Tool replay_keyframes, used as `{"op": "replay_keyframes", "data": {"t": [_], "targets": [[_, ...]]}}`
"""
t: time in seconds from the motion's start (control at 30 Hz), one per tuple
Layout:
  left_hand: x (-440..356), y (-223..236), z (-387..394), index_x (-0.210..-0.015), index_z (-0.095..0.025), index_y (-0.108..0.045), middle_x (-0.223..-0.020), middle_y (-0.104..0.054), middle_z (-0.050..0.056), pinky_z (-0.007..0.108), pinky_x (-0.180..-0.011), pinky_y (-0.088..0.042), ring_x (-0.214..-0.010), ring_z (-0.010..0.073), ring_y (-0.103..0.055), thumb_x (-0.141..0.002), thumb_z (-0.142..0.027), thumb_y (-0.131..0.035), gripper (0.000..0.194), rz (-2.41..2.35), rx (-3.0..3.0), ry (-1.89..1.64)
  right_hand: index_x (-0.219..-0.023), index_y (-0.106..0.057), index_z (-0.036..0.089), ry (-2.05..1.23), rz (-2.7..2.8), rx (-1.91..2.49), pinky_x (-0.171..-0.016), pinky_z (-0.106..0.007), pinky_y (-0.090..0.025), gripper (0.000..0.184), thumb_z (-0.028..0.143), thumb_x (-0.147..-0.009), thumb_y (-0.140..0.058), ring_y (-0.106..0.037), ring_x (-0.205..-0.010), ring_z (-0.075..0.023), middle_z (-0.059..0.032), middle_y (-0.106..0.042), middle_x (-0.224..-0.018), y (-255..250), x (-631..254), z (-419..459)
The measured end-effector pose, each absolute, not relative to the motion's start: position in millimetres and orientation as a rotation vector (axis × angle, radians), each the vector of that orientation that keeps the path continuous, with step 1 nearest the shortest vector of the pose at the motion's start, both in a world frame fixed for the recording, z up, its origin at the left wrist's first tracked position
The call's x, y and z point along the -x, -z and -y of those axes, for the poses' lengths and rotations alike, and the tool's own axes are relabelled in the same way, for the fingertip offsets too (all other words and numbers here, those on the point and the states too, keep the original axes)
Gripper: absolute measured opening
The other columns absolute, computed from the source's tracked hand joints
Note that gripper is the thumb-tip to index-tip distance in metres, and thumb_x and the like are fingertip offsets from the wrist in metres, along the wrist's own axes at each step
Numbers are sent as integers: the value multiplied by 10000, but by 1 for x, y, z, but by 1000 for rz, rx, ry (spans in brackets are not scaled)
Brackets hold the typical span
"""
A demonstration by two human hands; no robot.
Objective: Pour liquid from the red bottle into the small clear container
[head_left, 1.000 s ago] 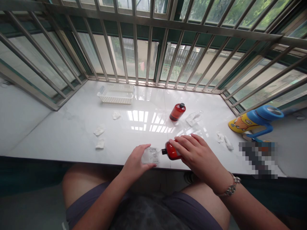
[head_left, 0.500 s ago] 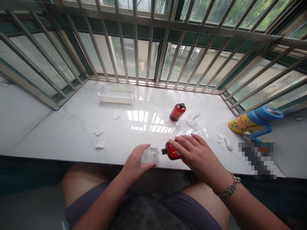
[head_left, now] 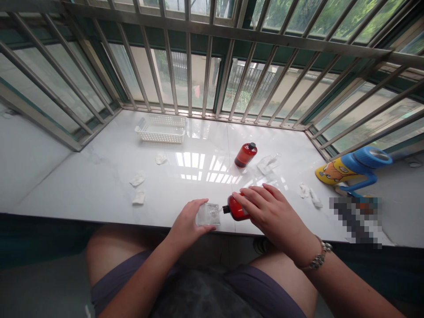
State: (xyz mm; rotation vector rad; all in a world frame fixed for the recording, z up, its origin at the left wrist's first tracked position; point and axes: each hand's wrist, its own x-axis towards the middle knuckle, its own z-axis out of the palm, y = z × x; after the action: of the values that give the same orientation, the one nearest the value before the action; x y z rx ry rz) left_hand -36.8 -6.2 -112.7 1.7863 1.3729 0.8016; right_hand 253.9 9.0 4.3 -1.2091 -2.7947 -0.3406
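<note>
My left hand [head_left: 189,221] grips a small clear square container [head_left: 208,215] at the counter's front edge, fingers on its far side and thumb on its near side. My right hand [head_left: 268,212] wraps round a red bottle [head_left: 237,208] with a black neck, tilted to the left. Its mouth points at the container, and a thin clear stream seems to run between them. A second red bottle [head_left: 245,155] with a black cap stands beyond my right hand. Near it lies a clear plastic piece [head_left: 268,164].
A white perforated basket [head_left: 161,135] sits at the back left. Crumpled white tissues [head_left: 138,197] lie at left and right. A yellow and blue water bottle [head_left: 344,165] stands at the right, beside a pixelated dark object [head_left: 356,221]. Metal window bars [head_left: 188,75] border the counter's back.
Almost nothing differs. Both hands keep their grips, and the tilted red bottle has shifted only very slightly to the left.
</note>
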Motion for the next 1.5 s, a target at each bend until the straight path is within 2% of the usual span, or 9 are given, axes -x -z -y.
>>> {"op": "replay_keyframes", "data": {"t": [1.5], "targets": [[38,114,7,-1427,-314,-605,-1386,-698,52,510,-1175,-546,-1310,309,-672,-733,-251,-987,796,-1377,-1796,-817,-1536,-554,247,442,2856,1077,-1165,-540,-389,544,78,-1021,-601,-616,-1297,-317,-78,-705,-1427,-15,-238,-14]]}}
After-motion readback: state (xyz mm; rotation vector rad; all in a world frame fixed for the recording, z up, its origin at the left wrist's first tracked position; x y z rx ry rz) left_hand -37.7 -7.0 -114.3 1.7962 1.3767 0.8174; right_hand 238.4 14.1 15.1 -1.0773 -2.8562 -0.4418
